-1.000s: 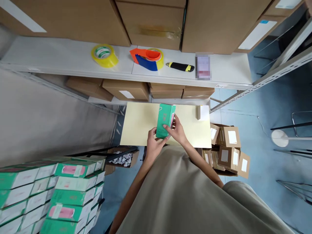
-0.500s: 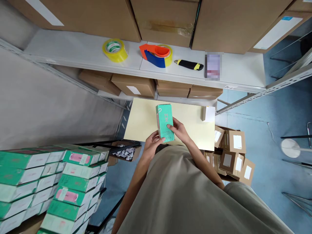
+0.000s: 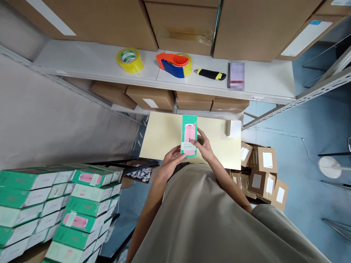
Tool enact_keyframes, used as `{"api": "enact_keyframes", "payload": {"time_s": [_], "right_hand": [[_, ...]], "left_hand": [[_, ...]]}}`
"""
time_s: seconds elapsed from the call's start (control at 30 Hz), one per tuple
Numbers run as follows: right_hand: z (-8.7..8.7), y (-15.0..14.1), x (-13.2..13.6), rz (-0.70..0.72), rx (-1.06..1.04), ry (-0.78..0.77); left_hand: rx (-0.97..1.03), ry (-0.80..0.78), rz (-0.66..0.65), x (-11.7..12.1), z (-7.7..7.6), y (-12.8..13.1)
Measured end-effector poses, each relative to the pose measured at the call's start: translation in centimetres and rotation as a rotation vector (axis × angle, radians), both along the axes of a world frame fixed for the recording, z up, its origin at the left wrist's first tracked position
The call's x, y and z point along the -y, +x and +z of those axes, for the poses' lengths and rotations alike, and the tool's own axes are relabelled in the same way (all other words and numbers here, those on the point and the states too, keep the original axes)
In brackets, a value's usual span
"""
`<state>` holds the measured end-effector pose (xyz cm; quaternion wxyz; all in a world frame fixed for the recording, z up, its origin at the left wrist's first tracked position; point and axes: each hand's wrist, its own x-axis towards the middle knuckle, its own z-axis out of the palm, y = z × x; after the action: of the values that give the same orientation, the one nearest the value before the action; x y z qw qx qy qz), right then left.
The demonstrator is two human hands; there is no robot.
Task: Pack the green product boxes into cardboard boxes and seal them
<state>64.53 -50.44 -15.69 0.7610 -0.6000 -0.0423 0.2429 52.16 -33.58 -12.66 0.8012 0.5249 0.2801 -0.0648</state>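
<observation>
A green carton (image 3: 189, 135) with a picture of a pink, bottle-like item on its face is held upright over the pale yellow tabletop (image 3: 161, 131). My right hand (image 3: 204, 146) grips its right side, the thumb lying across the front. At the lower left corner, my left hand (image 3: 174, 160) supports it with its fingers closed against the edge. A small white box (image 3: 234, 128) stands at the table's right end, apart from both hands.
On the shelf (image 3: 95, 54) lie a tape roll (image 3: 130, 60), a tape dispenser (image 3: 175, 65), a utility knife (image 3: 210, 74) and a blurred flat item (image 3: 236, 75). Stacked green cartons (image 3: 85, 206) stand left, brown boxes (image 3: 259, 171) right. A box of crumpled paper (image 3: 141, 173) sits below.
The green carton has been turned in my hands, so the face with the pink picture now shows instead of the plainer printed face. Both hands stay on it.
</observation>
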Motion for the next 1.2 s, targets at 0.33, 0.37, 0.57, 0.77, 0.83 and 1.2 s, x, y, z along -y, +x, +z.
{"api": "enact_keyframes", "payload": {"time_s": [0.33, 0.37, 0.57, 0.77, 0.83, 1.2], "right_hand": [[0.8, -0.1, -1.1, -0.004, 0.106, -0.186], [0.7, -0.1, -1.2, -0.015, 0.113, -0.2], [-0.3, 0.3, -1.1, -0.01, 0.091, -0.077], [0.1, -0.2, -0.6, 0.066, 0.089, 0.001], [0.4, -0.4, -0.9, 0.093, 0.103, -0.027], [-0.6, 0.1, -2.6, -0.014, 0.066, -0.13]], "left_hand": [[0.029, 0.413, 0.216, 1.7, -0.6, 0.0], [0.047, 0.462, 0.228, 1.9, -0.5, -0.2], [0.047, 0.216, 0.154, 1.5, 0.1, -1.2], [-0.007, 0.01, 0.11, 0.2, -0.5, -1.4], [0.015, 0.066, 0.114, 0.3, -0.5, -1.5], [0.161, 0.897, 0.211, 2.9, 0.8, -2.6]]}}
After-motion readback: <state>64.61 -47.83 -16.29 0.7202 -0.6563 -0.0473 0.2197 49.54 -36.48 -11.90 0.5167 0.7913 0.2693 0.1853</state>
